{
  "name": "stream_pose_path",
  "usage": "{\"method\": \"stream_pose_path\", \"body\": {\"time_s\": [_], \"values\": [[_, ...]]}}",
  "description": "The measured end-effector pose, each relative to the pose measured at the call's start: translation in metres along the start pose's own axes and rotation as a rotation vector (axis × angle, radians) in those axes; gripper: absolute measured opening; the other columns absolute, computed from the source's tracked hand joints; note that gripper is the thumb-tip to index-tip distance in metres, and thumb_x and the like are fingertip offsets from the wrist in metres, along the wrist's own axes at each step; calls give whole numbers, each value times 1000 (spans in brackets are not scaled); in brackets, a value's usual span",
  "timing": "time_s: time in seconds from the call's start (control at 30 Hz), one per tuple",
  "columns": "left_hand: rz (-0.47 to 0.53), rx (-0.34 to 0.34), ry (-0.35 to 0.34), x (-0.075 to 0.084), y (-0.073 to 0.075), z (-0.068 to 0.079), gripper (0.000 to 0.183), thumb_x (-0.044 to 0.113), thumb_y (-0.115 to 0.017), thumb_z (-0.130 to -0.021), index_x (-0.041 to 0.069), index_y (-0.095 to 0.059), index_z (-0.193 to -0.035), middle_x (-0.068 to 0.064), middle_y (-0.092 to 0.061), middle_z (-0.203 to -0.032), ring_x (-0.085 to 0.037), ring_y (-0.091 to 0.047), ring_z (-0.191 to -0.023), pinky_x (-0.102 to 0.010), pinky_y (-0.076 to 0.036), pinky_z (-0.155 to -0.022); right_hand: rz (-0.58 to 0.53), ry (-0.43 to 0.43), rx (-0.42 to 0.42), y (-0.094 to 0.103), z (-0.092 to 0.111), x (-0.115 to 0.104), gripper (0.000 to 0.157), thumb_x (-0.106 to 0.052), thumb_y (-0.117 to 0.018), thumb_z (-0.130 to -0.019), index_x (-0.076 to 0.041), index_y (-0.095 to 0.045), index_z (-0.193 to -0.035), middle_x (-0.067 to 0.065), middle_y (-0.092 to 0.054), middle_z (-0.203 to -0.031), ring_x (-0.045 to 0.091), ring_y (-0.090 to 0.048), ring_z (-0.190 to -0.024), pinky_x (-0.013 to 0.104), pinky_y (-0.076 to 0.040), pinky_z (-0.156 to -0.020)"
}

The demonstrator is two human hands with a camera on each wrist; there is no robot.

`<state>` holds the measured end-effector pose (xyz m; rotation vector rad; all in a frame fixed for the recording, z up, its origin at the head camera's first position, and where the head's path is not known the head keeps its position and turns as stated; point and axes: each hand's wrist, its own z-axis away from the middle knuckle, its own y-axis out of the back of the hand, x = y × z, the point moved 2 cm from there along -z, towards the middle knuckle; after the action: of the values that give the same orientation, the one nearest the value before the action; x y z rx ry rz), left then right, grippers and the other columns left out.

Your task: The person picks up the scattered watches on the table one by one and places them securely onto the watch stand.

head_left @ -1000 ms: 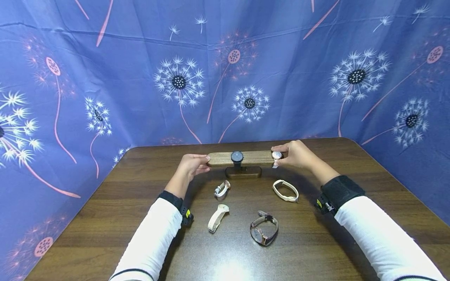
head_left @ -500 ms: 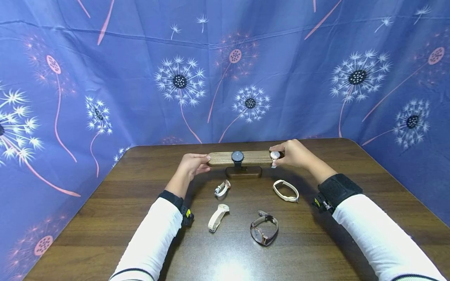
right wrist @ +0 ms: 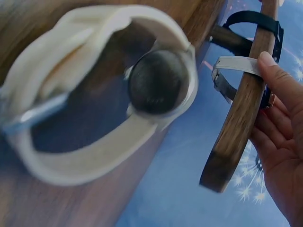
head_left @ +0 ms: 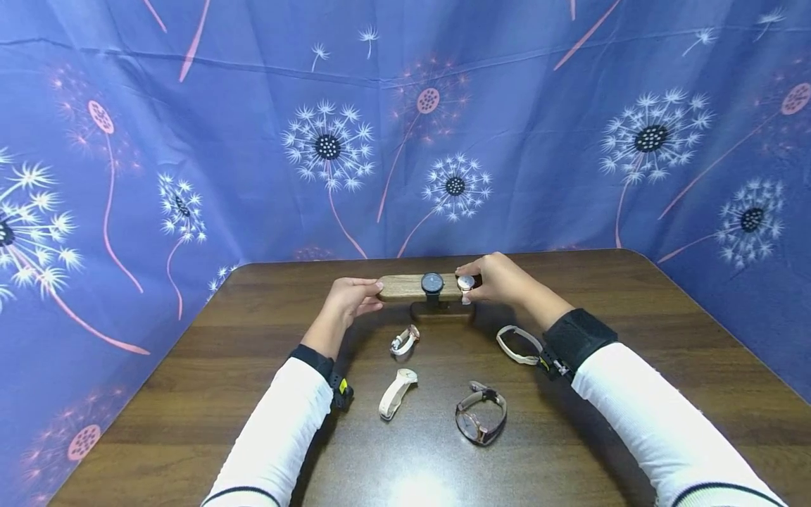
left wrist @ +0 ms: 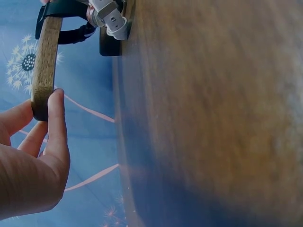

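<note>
A wooden display bar (head_left: pixel 402 286) stands on a dark base (head_left: pixel 443 313) near the back of the table. My left hand (head_left: pixel 345 303) pinches the bar's left end between thumb and fingers. Looped round the middle of the bar is a black watch (head_left: pixel 432 283). Just right of it, my right hand (head_left: pixel 503 282) holds a white-strapped watch (head_left: pixel 465 282) by thumb and fingers. In the right wrist view its strap (right wrist: pixel 239 64) goes round the bar, with the thumb on the strap and the other fingers behind. The bar's right end sticks out bare there.
On the table (head_left: pixel 285 422), in front of the stand, lie a small white-strapped watch (head_left: pixel 404 340), a cream watch (head_left: pixel 398 394), a brown-strapped watch (head_left: pixel 481 415) and a cream-banded watch (head_left: pixel 516 345) close under my right wrist. A blue dandelion-print cloth (head_left: pixel 393 141) hangs behind.
My right hand has slid the white-strapped watch leftward along the bar, from its right end to beside the black watch. The left hand keeps its place at the left end.
</note>
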<state>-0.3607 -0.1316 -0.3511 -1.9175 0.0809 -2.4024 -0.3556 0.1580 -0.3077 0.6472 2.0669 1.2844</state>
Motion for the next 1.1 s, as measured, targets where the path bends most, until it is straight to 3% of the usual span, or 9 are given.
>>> {"method": "stream_pose_path", "body": {"time_s": [0.63,1.1], "values": [[6,2,9,2,0,2,32,-3,-66,-89,-13,-60,-120,-9,-66,-80,-15,-67,-57,-24,-58,-61,25,-86,-18,-5,-11,-12,48,-21,-89,-70,-2,-73,-110,10,-73,-99,19,-66,-81,36,-53,-69],[-9,5,6,3,-2,4,33,-2,-66,-90,-13,-59,-120,-9,-65,-81,-13,-66,-58,-25,-59,-63,54,-41,-12,-5,-13,-14,46,-23,-89,-69,1,-71,-104,8,-71,-92,20,-66,-79,37,-54,-70]]}}
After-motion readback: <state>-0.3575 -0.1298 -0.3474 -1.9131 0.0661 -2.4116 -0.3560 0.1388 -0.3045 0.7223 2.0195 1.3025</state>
